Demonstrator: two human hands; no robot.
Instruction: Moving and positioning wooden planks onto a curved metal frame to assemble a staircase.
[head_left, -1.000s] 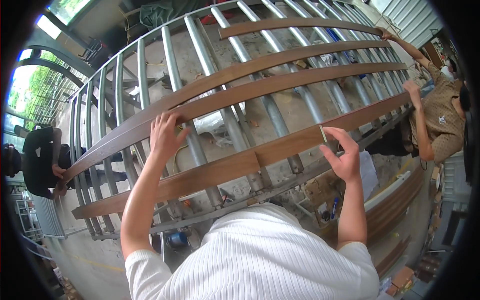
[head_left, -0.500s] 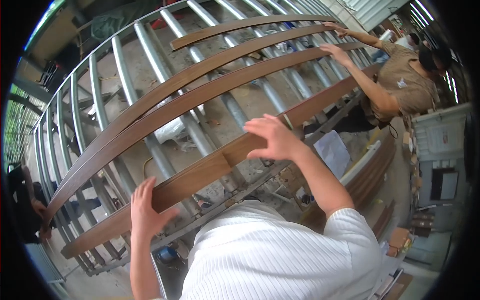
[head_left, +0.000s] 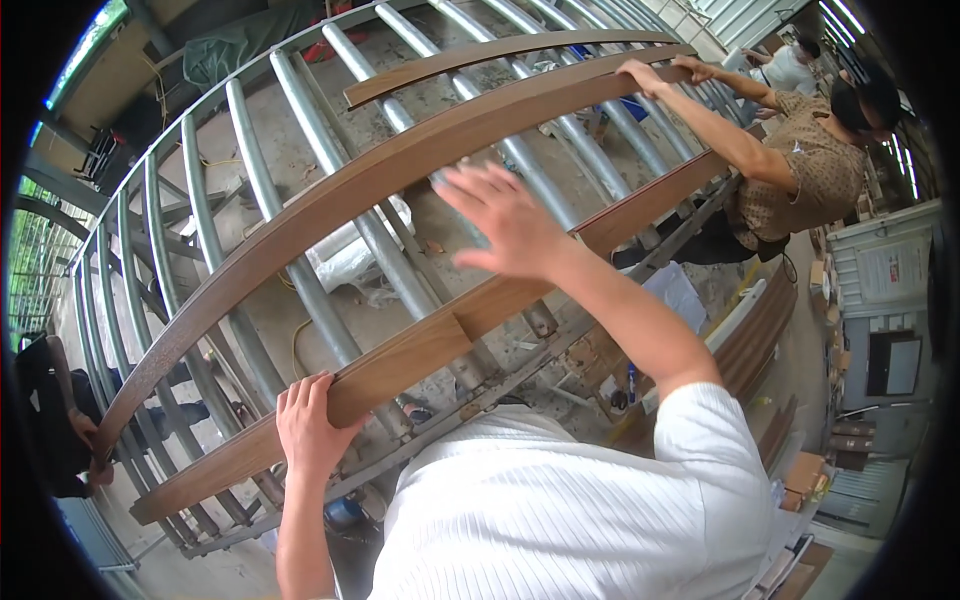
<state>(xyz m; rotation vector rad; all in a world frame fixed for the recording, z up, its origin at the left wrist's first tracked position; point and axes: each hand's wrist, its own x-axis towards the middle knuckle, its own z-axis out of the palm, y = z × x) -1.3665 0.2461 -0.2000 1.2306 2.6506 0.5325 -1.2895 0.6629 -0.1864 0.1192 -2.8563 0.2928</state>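
Observation:
A long brown wooden plank lies along the near side of a frame of metal rollers. My left hand grips it left of the middle, fingers bent over its top edge. My right hand is raised beyond this plank, fingers spread, holding nothing and slightly blurred. Past it, a second long brown plank runs across the rollers. A co-worker's hands hold its right end, and another person's hand is at its left end.
Bare metal rollers span the frame, with gaps between them. A shorter plank rests at the far side. Clear plastic wrap lies under the rollers. More planks are stacked at the right, near the co-worker.
My left hand has closed on the near plank. My right hand has left that plank and moved forward. The two far planks have come together, and the co-worker's hands have closed on their end.

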